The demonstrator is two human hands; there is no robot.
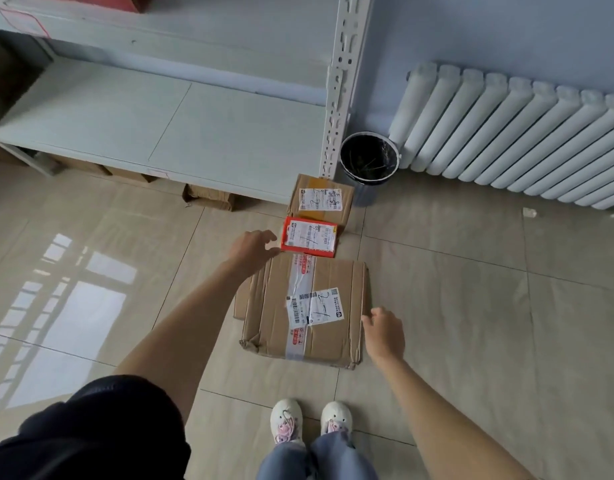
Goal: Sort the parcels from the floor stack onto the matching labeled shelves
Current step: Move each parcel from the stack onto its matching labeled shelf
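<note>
On the tiled floor (454,306), a large creased brown cardboard parcel (305,313) lies before a small red parcel (309,238) and a smaller brown box (321,199). The left hand (251,251) and right hand (385,332) hover open, empty, at the large parcel's edges

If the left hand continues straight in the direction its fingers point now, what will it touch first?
Most likely the red parcel. The left hand is open, its fingertips pointing right at that parcel's near left edge, almost touching it. Height is hard to judge, so it might instead brush the large cardboard box just below.
</note>
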